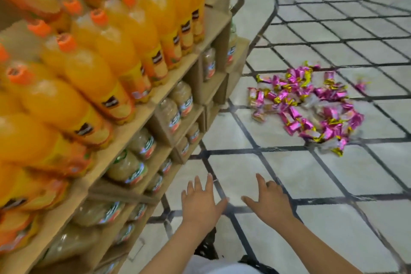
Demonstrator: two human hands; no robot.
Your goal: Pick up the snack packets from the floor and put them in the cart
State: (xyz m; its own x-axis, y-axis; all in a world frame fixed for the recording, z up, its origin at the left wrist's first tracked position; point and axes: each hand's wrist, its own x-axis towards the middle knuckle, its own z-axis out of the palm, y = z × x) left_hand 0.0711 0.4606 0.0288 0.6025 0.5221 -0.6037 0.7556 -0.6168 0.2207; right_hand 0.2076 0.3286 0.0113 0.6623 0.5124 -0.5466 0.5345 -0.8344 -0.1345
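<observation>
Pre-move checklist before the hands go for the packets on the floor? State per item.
1. Left hand empty, fingers spread: ok.
2. Right hand empty: ok.
3. Snack packets in view, heaped on the floor: ok.
4. Hands at the heap: not ok, both are short of it.
5. Floor between hands and heap bare: ok.
6. Cart located: cannot tell; only a dark object shows at the bottom edge, partly hidden by the arms.
</observation>
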